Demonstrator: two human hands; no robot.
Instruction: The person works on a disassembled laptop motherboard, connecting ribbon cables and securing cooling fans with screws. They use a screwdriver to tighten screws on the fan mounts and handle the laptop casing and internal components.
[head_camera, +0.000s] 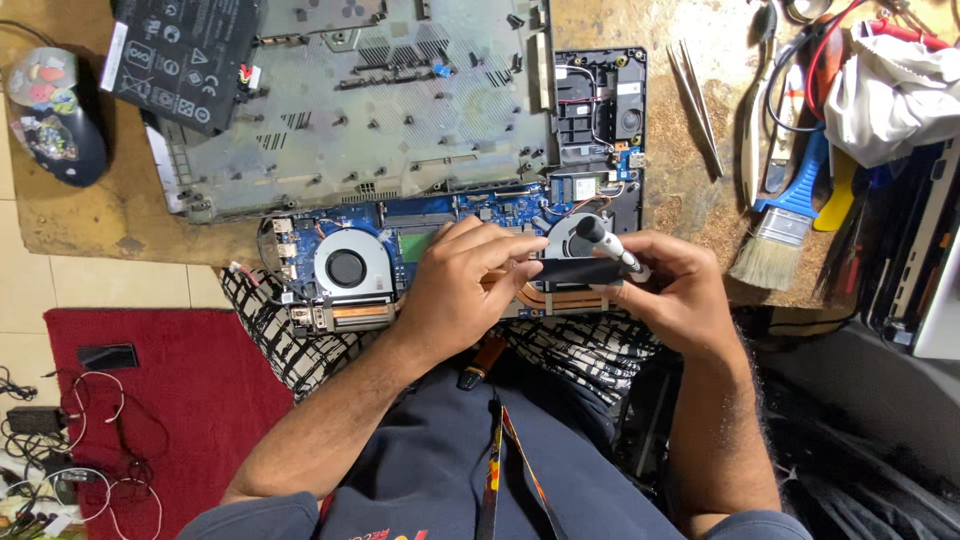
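Your two hands work over the opened laptop at the desk edge.

Your right hand is closed around a slim screwdriver — its long axis runs from upper left to lower right, rounded dark cap up-left; the tip is hidden. Your left hand grips a flat black matte strip lying left to right — just above the copper heat pipes, beside the round fan.
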